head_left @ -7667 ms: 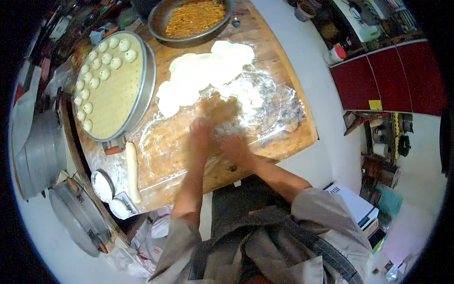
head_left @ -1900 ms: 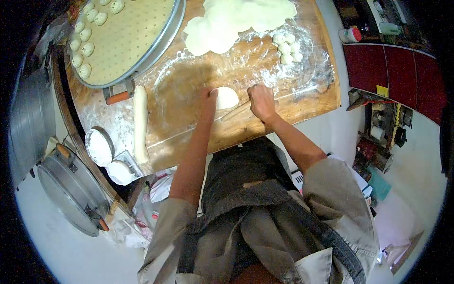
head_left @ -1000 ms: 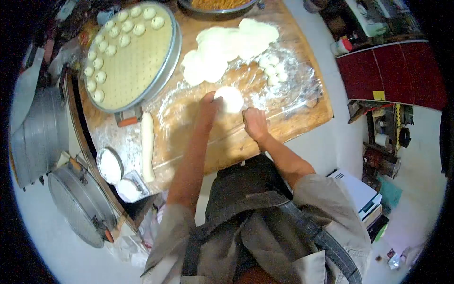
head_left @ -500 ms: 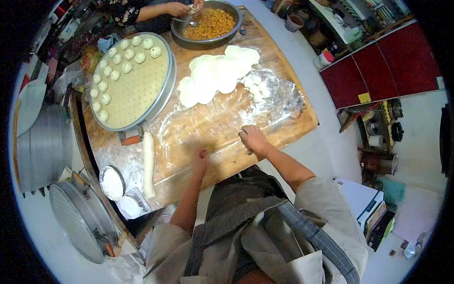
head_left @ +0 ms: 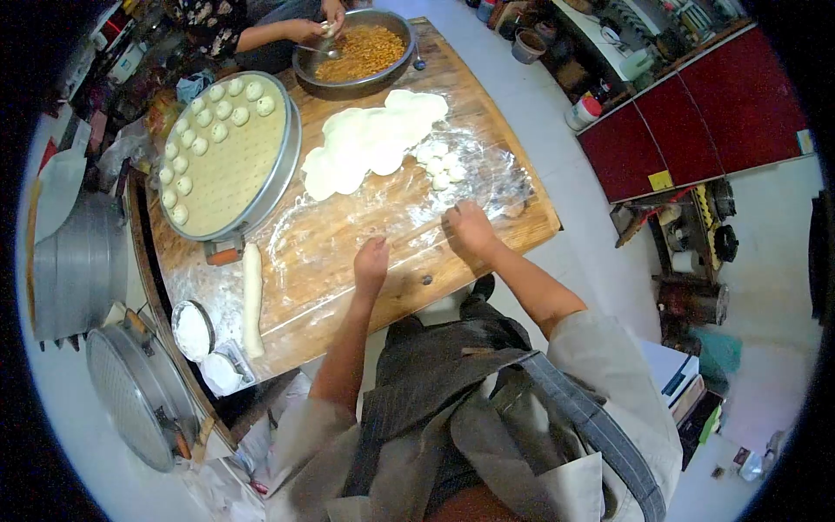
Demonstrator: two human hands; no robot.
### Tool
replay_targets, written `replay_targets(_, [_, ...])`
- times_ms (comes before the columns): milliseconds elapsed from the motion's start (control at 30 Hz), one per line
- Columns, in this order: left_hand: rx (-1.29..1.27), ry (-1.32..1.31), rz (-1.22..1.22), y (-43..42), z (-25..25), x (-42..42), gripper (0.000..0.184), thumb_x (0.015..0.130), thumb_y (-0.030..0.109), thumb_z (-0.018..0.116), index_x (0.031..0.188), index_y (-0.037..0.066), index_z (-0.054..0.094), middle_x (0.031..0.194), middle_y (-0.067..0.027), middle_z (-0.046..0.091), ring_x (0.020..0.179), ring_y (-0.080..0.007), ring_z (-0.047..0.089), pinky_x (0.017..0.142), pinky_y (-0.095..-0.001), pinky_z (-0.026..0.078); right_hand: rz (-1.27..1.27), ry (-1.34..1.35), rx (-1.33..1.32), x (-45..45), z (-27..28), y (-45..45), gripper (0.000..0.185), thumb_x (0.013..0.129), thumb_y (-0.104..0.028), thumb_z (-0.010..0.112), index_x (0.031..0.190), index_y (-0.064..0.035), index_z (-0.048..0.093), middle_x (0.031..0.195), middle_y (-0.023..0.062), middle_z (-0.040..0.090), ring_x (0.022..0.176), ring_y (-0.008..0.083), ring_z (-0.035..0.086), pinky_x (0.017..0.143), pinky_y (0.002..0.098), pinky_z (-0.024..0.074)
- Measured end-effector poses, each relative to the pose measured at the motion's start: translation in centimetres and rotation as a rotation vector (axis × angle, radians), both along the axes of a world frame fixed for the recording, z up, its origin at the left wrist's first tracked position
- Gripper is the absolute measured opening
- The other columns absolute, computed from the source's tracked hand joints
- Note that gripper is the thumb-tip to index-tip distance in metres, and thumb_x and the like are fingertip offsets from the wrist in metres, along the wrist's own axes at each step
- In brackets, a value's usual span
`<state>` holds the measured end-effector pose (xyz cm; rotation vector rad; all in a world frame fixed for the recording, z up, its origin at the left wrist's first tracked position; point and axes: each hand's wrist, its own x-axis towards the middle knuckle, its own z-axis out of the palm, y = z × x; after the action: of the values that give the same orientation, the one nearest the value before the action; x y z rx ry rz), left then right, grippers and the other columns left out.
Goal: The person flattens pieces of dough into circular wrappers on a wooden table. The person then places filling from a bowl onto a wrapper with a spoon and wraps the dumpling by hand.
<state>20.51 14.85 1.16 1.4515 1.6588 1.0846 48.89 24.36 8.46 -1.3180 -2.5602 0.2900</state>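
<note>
My right hand (head_left: 472, 228) is closed around one end of a thin wooden rolling pin (head_left: 419, 232) over the front of the floured table (head_left: 335, 274). My left hand (head_left: 372, 261) is closed near the pin's other end; what its fingers hold, if anything, is hidden. Beyond them lie overlapping flat dough rounds (head_left: 370, 143) and a cluster of small dough pieces (head_left: 442, 165). To the left is a long dough roll (head_left: 252, 300). A round steamer tray (head_left: 228, 178) holds several filled buns along its far and left sides.
Another person's hands (head_left: 317, 28) hold a small piece of dough by a metal bowl of filling (head_left: 370, 52) with a spoon. Two flour containers (head_left: 193, 331) (head_left: 223, 372) stand at the near left corner. Stacked steamers (head_left: 130, 396) sit beside the table; red cabinets (head_left: 674, 122) are at right.
The dough round held by my left hand a second ago is gone from between my hands. The rolling pin now spans between them. The view has tilted up, bringing the other person's hands into sight.
</note>
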Motion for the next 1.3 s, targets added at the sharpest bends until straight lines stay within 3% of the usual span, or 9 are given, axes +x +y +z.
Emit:
replay_targets(333, [-0.194, 0.059, 0.118, 9.2, 5.5, 13.5, 0.057, 0.103, 0.034, 0.058, 0.146, -0.003, 0.052, 0.147, -0.0226, 0.056, 0.134, -0.0322, 0.056, 0.113, -0.0386, 0.042, -0.22, 0.206, -0.425, 10.3, -0.4, 4.4, 0.05, 0.1, -0.037, 0.06, 0.133, 0.0006, 0.06, 0.127, 0.0354, 0.061, 0.122, 0.0507, 0.056, 0.105, 0.0523, 0.0453])
replay_targets(600, [0.402, -0.212, 0.476, 13.2, 19.3, 13.7, 0.059, 0.108, 0.034, 0.048, 0.154, -0.003, 0.043, 0.156, -0.0193, 0.047, 0.147, -0.0302, 0.041, 0.123, -0.0373, 0.028, -0.171, 0.921, -0.922, -6.3, -4.0, 11.2, 0.045, 0.107, -0.036, 0.045, 0.136, -0.0049, 0.058, 0.132, 0.0224, 0.065, 0.119, 0.0331, 0.064, 0.105, 0.0431, 0.0477])
replay_targets(667, [0.384, -0.236, 0.427, 13.7, 18.5, 12.9, 0.057, 0.109, 0.031, 0.046, 0.154, -0.003, 0.041, 0.158, -0.017, 0.045, 0.146, -0.0287, 0.041, 0.122, -0.0387, 0.029, -0.268, 1.142, -1.325, -14.3, -0.6, 10.9, 0.051, 0.111, -0.038, 0.036, 0.137, -0.0002, 0.059, 0.134, 0.021, 0.065, 0.124, 0.0329, 0.061, 0.109, 0.0424, 0.0442])
replay_targets(767, [0.108, 0.168, 0.656, 13.5, 13.0, 11.7, 0.06, 0.109, 0.037, 0.043, 0.153, -0.003, 0.044, 0.157, -0.0171, 0.047, 0.145, -0.0281, 0.044, 0.121, -0.04, 0.031, 0.038, 1.008, -0.829, -17.2, 6.6, 9.7, 0.049, 0.108, -0.038, 0.047, 0.138, -0.0013, 0.06, 0.135, 0.0232, 0.064, 0.126, 0.0381, 0.06, 0.11, 0.0449, 0.0443])
replay_targets(833, [0.084, -0.289, 0.787, 9.4, 8.5, 10.2, 0.054, 0.106, 0.029, 0.052, 0.148, -0.004, 0.048, 0.136, -0.0176, 0.059, 0.126, -0.0264, 0.055, 0.106, -0.0383, 0.044, -0.027, 1.336, -0.903, -15.1, 6.6, 10.1, 0.049, 0.106, -0.037, 0.051, 0.138, -0.0016, 0.06, 0.136, 0.0243, 0.063, 0.126, 0.0406, 0.059, 0.11, 0.0461, 0.0444])
replay_targets(900, [0.067, -0.503, 0.861, 6.1, 5.5, 8.7, 0.051, 0.105, 0.025, 0.056, 0.145, -0.005, 0.049, 0.125, -0.0178, 0.065, 0.117, -0.0255, 0.06, 0.098, -0.0374, 0.051, 0.259, 0.722, -0.594, -7.2, 11.9, 13.1, 0.049, 0.102, -0.036, 0.057, 0.137, -0.0028, 0.061, 0.137, 0.0233, 0.062, 0.127, 0.041, 0.058, 0.11, 0.0464, 0.0444])
replay_targets(1133, [-0.051, -0.074, 0.816, -1.4, 1.2, 14.4, 0.029, 0.101, 0.02, 0.062, 0.111, -0.005, 0.07, 0.094, -0.0076, 0.069, 0.087, -0.0135, 0.062, 0.081, -0.0298, 0.051, -0.113, 0.636, -0.791, 24.3, 2.2, 23.8, 0.038, 0.099, -0.021, 0.059, 0.131, -0.0025, 0.066, 0.124, 0.0221, 0.07, 0.114, 0.0371, 0.066, 0.099, 0.0435, 0.0511])
replay_targets(1233, [-0.167, -0.122, 0.909, -0.3, 2.7, 20.6, 0.025, 0.101, 0.02, 0.06, 0.102, -0.003, 0.07, 0.084, -0.0032, 0.066, 0.079, -0.0102, 0.058, 0.072, -0.0287, 0.048, -0.333, 0.494, -0.453, 46.0, -17.2, 27.0, 0.036, 0.099, -0.018, 0.06, 0.131, -0.0019, 0.066, 0.121, 0.0212, 0.071, 0.111, 0.0331, 0.067, 0.099, 0.038, 0.05])
replay_targets(1300, [-0.155, -0.127, 0.927, 1.2, 2.0, 24.7, 0.023, 0.101, 0.02, 0.061, 0.104, -0.001, 0.069, 0.085, -0.003, 0.066, 0.077, -0.0107, 0.059, 0.068, -0.0275, 0.049, -0.127, -0.413, -0.273, 63.2, -22.3, 23.2, 0.035, 0.102, -0.021, 0.051, 0.13, -0.006, 0.065, 0.12, 0.0149, 0.07, 0.118, 0.0313, 0.061, 0.104, 0.0416, 0.0479])
